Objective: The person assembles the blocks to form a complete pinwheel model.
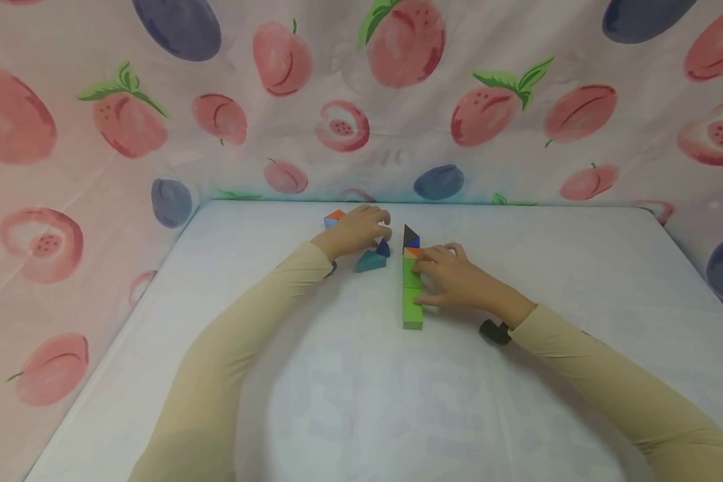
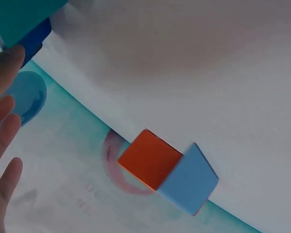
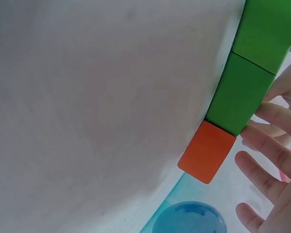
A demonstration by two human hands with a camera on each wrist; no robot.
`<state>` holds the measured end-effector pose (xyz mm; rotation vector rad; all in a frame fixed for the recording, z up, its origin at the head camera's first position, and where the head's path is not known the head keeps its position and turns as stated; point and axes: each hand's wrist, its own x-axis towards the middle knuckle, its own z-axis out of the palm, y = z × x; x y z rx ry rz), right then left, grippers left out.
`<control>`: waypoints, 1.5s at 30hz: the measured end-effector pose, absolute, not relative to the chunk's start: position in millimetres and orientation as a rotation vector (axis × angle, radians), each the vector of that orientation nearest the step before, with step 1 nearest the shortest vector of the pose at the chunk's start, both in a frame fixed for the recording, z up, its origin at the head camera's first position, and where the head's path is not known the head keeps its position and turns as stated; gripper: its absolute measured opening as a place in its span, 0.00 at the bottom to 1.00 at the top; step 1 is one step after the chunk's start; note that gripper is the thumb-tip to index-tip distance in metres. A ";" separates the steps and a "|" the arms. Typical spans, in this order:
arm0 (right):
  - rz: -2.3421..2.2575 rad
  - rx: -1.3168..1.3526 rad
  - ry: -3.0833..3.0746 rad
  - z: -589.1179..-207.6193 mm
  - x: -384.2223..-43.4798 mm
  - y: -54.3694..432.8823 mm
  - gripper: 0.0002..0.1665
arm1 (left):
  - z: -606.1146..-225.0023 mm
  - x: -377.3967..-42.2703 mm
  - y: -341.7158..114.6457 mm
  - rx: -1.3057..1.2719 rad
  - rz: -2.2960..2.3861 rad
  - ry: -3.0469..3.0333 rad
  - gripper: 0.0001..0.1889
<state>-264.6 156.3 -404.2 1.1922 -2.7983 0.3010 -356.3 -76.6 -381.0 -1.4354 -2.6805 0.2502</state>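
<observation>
My left hand (image 1: 358, 231) reaches over the back of the table, fingers apart. In the left wrist view its thumb (image 2: 9, 58) is right at a dark blue block (image 2: 36, 41) beside a teal block (image 2: 24, 17). In the head view this dark blue triangular block (image 1: 383, 248) stands under the fingertips. My right hand (image 1: 460, 278) lies along the right side of a row of blocks, its fingertips at two green blocks (image 1: 412, 311). An orange-faced block (image 3: 207, 152) adjoins their far end. Beyond it sit a blue block (image 1: 414, 241) and a dark triangular block (image 1: 408, 235).
An orange and light-blue block (image 2: 150, 160) stands behind my left wrist, near the table's far edge. A fruit-print cloth (image 1: 337, 80) hangs behind the white table (image 1: 349, 388). A black wrist device (image 1: 495, 332) shows under my right wrist.
</observation>
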 end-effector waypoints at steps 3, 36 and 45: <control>0.308 1.188 -2.804 -403.9 -264.1 156.6 0.31 | -383.9 -358.6 -80.2 -1.412 0.269 -2.665 0.10; 0.315 1.211 -2.796 -403.6 -265.5 158.4 0.32 | -390.3 -371.7 -73.7 -1.402 0.361 -2.798 0.16; 0.343 1.222 -2.783 -405.0 -265.9 157.7 0.31 | -393.3 -380.8 -69.6 -1.260 0.236 -2.989 0.16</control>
